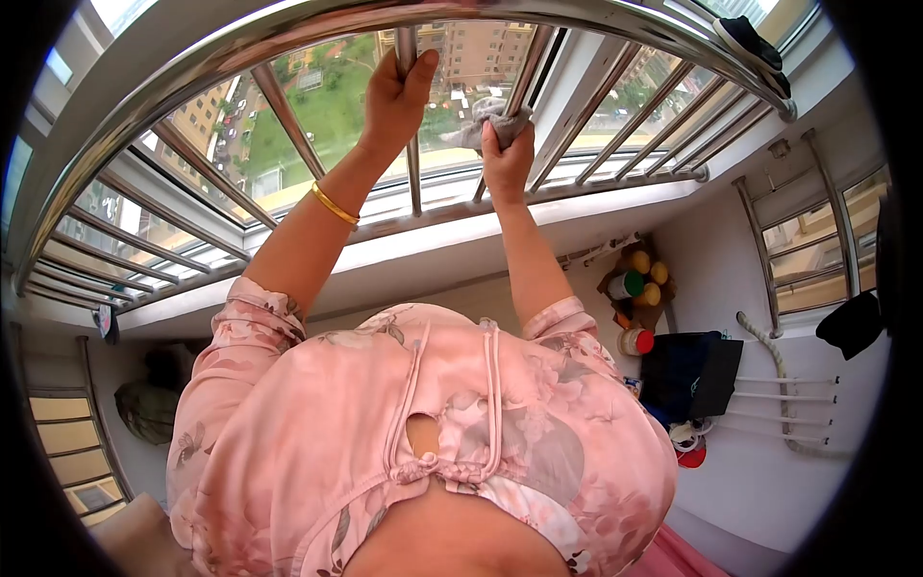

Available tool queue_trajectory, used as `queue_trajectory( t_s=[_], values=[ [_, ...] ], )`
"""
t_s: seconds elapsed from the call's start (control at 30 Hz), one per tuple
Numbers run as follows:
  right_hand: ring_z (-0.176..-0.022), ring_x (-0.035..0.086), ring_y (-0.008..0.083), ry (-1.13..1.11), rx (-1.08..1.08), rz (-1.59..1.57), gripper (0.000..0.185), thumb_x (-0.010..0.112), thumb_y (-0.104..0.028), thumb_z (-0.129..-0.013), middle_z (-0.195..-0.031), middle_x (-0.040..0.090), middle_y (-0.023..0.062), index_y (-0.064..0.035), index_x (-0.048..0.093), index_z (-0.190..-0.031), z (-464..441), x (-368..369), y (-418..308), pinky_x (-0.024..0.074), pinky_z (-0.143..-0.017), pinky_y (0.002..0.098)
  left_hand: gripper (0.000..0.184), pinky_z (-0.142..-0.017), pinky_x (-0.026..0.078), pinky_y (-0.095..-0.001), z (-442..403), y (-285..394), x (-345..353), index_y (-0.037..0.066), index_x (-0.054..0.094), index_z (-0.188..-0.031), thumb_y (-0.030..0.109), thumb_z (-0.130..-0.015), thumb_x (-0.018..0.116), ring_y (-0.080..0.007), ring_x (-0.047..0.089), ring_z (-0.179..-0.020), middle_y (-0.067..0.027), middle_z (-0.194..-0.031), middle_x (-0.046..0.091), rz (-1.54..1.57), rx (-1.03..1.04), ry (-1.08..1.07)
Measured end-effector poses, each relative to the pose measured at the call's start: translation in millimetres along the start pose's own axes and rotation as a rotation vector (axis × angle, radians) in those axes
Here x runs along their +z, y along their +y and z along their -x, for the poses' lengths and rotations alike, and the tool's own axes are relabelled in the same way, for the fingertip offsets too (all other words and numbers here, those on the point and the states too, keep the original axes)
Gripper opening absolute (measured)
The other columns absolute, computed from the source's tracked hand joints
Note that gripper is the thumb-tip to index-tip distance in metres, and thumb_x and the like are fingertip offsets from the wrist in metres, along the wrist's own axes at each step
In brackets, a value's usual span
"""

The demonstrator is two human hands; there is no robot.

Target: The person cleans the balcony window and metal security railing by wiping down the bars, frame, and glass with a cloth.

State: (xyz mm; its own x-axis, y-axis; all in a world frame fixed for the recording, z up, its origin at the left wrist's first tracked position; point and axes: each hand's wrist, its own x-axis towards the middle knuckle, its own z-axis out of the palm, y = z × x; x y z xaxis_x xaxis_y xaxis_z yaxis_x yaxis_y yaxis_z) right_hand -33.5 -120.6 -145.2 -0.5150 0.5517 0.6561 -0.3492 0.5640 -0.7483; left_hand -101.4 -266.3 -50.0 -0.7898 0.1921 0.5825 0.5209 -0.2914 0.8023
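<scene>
My left hand [393, 108], with a gold bangle [334, 204] on the wrist, is wrapped round an upright metal bar [414, 178] of the window railing. To the right of it, my right hand [510, 165] is closed on a grey cloth [477, 125]. The cloth is bunched against another upright bar [531, 72], and its loose end hangs out to the left. Both arms reach up and forward to the railing. Above my hands, the shiny curved top rail [317, 40] runs across the window.
A white sill [394, 255] runs below the railing. Dark shoes [748, 43] rest on the rail at the upper right. Lower right are jars [635, 340], a black bag [687, 375] and a white rack [784, 412]. Buildings and a lawn [332, 111] lie far below outside.
</scene>
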Motion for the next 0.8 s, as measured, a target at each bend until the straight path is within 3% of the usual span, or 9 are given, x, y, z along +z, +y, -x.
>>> queue_trajectory(
  t_s=[0.13,0.2,0.3,0.4,0.47,0.53,0.63,0.73,0.8],
  values=[
    [-0.088,0.052,0.0366,-0.187,0.059,0.267,0.035,0.068,-0.014,-0.076,-0.098,0.051,0.0195,0.0013,0.049,-0.101,114,-2,112,0.042,-0.077,0.0436,0.03,-0.045,0.029,-0.0246,-1,9,4,0.006,0.046,-0.072,0.027,-0.088,0.061,-0.0044,0.033,-0.053,0.0059,-0.056,0.04,-0.025,-0.018,0.013],
    [-0.087,0.052,0.0374,-0.195,-0.018,0.472,0.037,0.069,-0.013,-0.075,-0.094,0.052,0.0185,0.0027,0.049,-0.102,110,-5,101,0.0428,-0.08,0.043,0.027,-0.046,0.029,-0.0251,1,7,3,0.006,0.047,-0.073,0.024,-0.088,0.06,-0.0047,0.032,-0.054,0.0058,-0.056,0.04,-0.072,-0.002,0.03],
    [-0.086,0.057,0.0336,-0.272,0.239,0.178,0.033,0.068,-0.011,-0.077,-0.093,0.055,0.016,0.0023,0.05,-0.101,77,-4,76,0.0457,-0.079,0.0393,0.027,-0.047,0.03,-0.0253,7,4,-1,0.005,0.047,-0.073,0.024,-0.088,0.06,-0.0054,0.033,-0.055,0.0037,-0.057,0.04,-0.116,-0.03,0.022],
    [-0.081,0.061,0.0181,-0.205,0.261,-0.31,0.018,0.064,-0.009,-0.083,-0.092,0.062,0.0106,0.0008,0.053,-0.094,6,-16,-26,0.049,-0.07,0.0301,0.028,-0.047,0.03,-0.0256,2,11,3,0.005,0.045,-0.073,0.023,-0.089,0.059,-0.0055,0.032,-0.055,0.0034,-0.057,0.038,-0.08,-0.04,0.033],
    [-0.085,0.058,0.0146,-0.166,0.01,-0.233,0.029,0.068,-0.015,-0.082,-0.095,0.062,0.0086,0.0007,0.055,-0.103,-54,-22,-56,0.0466,-0.076,0.0268,0.027,-0.046,0.029,-0.0254,3,6,4,0.005,0.044,-0.073,0.021,-0.089,0.059,-0.0054,0.031,-0.055,0.004,-0.058,0.037,-0.071,-0.018,0.035],
    [-0.087,0.057,0.0133,-0.151,0.04,-0.429,0.03,0.067,-0.011,-0.081,-0.097,0.061,0.0065,0.0002,0.054,-0.105,-109,-24,-104,0.0457,-0.076,0.026,0.027,-0.046,0.028,-0.0249,4,6,4,0.006,0.044,-0.073,0.02,-0.089,0.059,-0.005,0.03,-0.056,0.0047,-0.058,0.036,-0.035,-0.022,0.016],
    [-0.088,0.056,0.0118,0.065,-0.088,-0.476,0.029,0.066,-0.01,-0.081,-0.098,0.06,0.0055,0.0005,0.054,-0.105,-98,-1,-89,0.0447,-0.076,0.0254,0.026,-0.046,0.026,-0.0239,4,4,2,0.006,0.043,-0.073,0.019,-0.09,0.059,-0.0044,0.028,-0.056,0.0056,-0.059,0.035,-0.02,0.003,0.023],
    [-0.078,0.056,0.0128,-0.019,-0.05,-0.169,0.025,0.064,-0.01,-0.08,-0.087,0.06,0.0056,-0.0014,0.056,-0.102,-37,1,-17,0.0452,-0.072,0.0267,0.026,-0.047,0.027,-0.0233,7,3,2,0.006,0.045,-0.075,0.022,-0.09,0.058,-0.004,0.029,-0.057,0.006,-0.06,0.036,0.001,0.01,0.025],
    [-0.073,0.06,0.0241,-0.105,-0.005,-0.035,0.02,0.064,-0.015,-0.079,-0.082,0.06,0.0099,-0.0041,0.056,-0.094,18,1,32,0.0469,-0.066,0.0328,0.025,-0.048,0.027,-0.0232,4,5,4,0.005,0.047,-0.077,0.023,-0.091,0.058,-0.004,0.03,-0.057,0.0059,-0.06,0.037,-0.01,0.011,0.027]
  ],
)
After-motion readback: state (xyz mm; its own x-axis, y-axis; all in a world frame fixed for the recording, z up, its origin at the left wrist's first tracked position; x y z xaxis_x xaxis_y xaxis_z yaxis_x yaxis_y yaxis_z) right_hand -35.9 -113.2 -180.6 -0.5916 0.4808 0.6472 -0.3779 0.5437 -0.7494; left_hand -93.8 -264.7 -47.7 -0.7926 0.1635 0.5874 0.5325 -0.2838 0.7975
